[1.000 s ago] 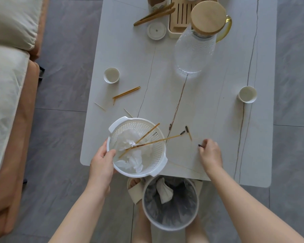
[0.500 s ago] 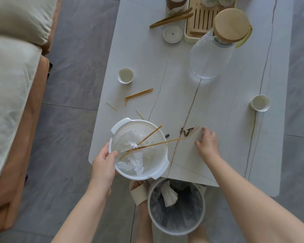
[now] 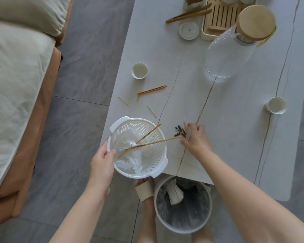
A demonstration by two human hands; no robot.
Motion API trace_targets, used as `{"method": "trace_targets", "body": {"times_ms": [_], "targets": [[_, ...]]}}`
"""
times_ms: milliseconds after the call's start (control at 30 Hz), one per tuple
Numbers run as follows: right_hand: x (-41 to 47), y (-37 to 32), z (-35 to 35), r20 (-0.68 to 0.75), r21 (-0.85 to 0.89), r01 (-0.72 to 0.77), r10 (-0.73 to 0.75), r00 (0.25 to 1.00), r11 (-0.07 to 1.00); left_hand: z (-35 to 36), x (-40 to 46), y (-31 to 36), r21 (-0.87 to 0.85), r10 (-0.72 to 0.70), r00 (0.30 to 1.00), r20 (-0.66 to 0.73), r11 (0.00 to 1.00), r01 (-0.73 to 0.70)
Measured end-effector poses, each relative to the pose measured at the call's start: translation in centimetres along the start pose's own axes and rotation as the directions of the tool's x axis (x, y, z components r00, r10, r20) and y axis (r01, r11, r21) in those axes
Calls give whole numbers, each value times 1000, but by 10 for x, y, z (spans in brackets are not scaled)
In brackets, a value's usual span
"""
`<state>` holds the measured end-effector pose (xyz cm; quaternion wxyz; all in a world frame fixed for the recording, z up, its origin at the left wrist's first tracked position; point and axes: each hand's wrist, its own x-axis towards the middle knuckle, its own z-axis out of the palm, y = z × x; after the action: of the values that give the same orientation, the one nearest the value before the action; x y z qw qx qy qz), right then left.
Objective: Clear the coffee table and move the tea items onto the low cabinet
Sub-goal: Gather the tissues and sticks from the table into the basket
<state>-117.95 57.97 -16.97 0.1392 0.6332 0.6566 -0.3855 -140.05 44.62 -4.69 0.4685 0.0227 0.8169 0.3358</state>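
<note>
My left hand (image 3: 102,163) grips the rim of a white perforated basket (image 3: 148,160) at the near edge of the white coffee table (image 3: 226,120). Crumpled tissue (image 3: 133,159) and two long bamboo skewers (image 3: 154,142) lie in the basket. My right hand (image 3: 196,139) rests flat on the table, fingers spread beside a small heap of dark seed shells (image 3: 180,132) and a short stick. More skewers (image 3: 152,89) and toothpicks lie farther left. Two white tea cups (image 3: 139,70) (image 3: 275,105) stand on the table.
At the far end stand a glass carafe with a wooden lid (image 3: 235,48), a slatted tea tray (image 3: 221,16), wooden tongs (image 3: 188,13) and a white lid (image 3: 189,30). A lined waste bin (image 3: 182,204) sits on the floor by my feet. A sofa (image 3: 16,85) is at left.
My right hand has swept left along the table, gathering the scattered seed shells into a heap beside the basket. The left hand keeps holding the basket.
</note>
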Motion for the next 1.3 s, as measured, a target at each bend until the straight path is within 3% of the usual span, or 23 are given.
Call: {"method": "trace_targets", "body": {"times_ms": [300, 433, 667, 833, 933, 1000, 1067, 1133, 1300], "targets": [[16, -33, 17, -91, 44, 103, -99, 991, 994, -8, 7, -5, -11, -2, 1000, 19, 1000, 2], [17, -32, 16, -83, -42, 135, -138, 987, 990, -8, 10, -6, -20, -10, 1000, 29, 1000, 10], [23, -32, 5, -83, -21, 89, -90, 992, 996, -8, 10, -6, -35, -19, 999, 38, 999, 20], [5, -53, -38, -125, 385, 61, -13, 992, 921, -6, 9, -5, -30, -28, 999, 26, 999, 29], [-35, -85, -61, -135, 519, 229, -186, 973, 823, -2, 5, -2, -37, -38, 999, 17, 999, 39], [-62, -108, -62, -58, 392, 374, -383, 922, 840, 0, 2, 0, -38, -44, 999, 14, 998, 45], [-80, -122, -53, 107, 172, 496, -517, 849, 851, 2, 0, 2, -42, -44, 999, 7, 998, 44], [-85, -125, -44, 144, 107, 525, -536, 832, 844, 3, 0, 3, -43, -45, 999, 1, 998, 45], [-63, -106, -58, -112, 346, 435, -424, 899, 831, -1, 1, 3, -32, -54, 998, -8, 998, 54]]}}
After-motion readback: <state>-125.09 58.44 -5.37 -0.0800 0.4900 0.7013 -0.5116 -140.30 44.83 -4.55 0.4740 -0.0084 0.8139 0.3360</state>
